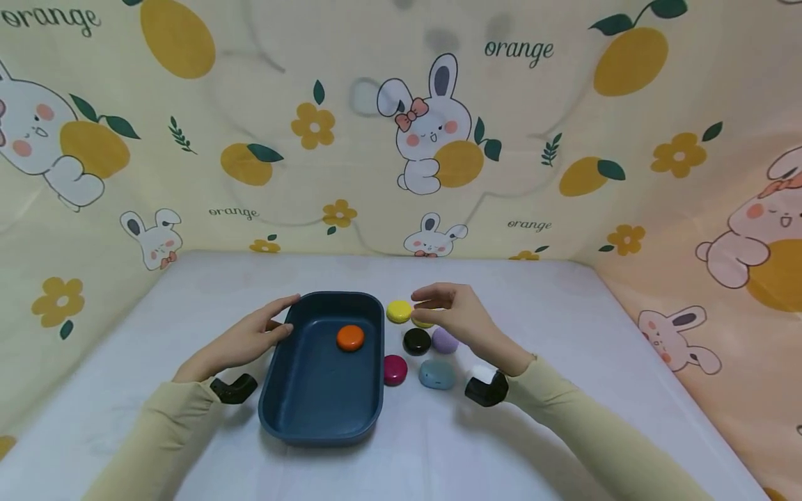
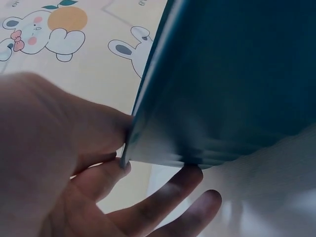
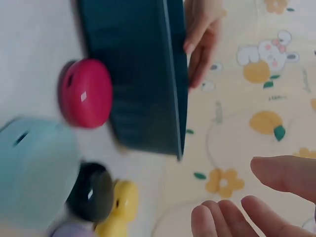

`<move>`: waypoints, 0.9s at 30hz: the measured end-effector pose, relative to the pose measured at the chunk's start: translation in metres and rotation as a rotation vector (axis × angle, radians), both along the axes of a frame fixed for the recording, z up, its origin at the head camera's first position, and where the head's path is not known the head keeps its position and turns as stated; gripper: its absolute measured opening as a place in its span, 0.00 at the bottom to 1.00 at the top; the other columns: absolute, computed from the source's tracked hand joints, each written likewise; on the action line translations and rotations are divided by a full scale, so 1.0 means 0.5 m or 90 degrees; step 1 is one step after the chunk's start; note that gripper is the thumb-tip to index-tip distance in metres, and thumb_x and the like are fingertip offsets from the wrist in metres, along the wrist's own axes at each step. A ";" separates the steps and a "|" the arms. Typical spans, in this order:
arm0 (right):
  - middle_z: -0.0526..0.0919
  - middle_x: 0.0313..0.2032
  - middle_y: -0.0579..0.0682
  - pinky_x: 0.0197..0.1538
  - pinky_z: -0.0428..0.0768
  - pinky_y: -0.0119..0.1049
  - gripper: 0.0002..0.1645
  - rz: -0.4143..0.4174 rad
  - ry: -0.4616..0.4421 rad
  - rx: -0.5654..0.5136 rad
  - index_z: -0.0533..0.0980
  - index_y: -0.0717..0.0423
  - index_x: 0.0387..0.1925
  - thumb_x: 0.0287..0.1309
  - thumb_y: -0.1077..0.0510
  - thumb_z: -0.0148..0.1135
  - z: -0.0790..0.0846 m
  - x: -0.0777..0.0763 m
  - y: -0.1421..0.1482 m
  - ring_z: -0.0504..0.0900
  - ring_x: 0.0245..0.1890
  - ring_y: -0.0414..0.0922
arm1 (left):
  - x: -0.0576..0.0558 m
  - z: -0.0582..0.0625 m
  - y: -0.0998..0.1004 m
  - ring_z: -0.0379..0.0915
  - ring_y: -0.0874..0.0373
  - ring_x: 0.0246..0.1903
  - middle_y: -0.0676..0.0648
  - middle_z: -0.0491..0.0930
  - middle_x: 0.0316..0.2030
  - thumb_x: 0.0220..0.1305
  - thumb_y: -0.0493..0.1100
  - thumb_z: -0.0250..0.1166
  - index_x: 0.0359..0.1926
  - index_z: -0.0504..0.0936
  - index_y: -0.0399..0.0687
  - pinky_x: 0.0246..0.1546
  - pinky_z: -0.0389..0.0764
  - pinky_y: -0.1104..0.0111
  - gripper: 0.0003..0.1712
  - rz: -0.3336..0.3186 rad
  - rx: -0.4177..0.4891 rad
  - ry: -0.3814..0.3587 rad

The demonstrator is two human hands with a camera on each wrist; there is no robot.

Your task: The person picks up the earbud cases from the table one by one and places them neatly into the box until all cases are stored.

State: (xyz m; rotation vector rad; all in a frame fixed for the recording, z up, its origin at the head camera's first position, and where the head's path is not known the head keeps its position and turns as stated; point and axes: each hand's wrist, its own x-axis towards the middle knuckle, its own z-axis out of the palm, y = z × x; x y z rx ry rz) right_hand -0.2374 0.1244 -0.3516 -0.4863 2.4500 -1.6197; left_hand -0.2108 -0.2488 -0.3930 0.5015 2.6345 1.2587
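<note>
My left hand [image 1: 250, 335] holds the deep blue rectangular box [image 1: 322, 410] by its far left rim. In the left wrist view, thumb and a finger are at the rim, and another fingertip touches the wall. Inside the box lies a round orange piece [image 1: 350, 338]. My right hand [image 1: 460, 316] hovers over the loose pieces with thumb and fingers apart and nothing between them. Beneath it are a yellow piece [image 1: 423, 323], partly hidden by the fingers, and a purple piece [image 1: 445, 341]. Another yellow piece [image 1: 399, 312] lies just left of the fingertips.
Right of the box lie a black round piece [image 1: 416, 342], a crimson piece [image 1: 395, 370] close against the box wall, and a larger grey-blue piece [image 1: 437, 374]. A white cloth [image 1: 501, 459] covers the table. Printed fabric [image 1: 370, 42] hangs behind and at the sides.
</note>
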 end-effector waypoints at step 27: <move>0.81 0.51 0.60 0.51 0.80 0.40 0.28 0.037 0.073 0.104 0.79 0.64 0.52 0.52 0.54 0.76 -0.074 0.032 0.208 0.81 0.49 0.58 | 0.000 0.006 0.001 0.68 0.36 0.60 0.36 0.48 0.74 0.77 0.42 0.52 0.77 0.51 0.43 0.56 0.73 0.46 0.34 -0.008 -0.010 -0.001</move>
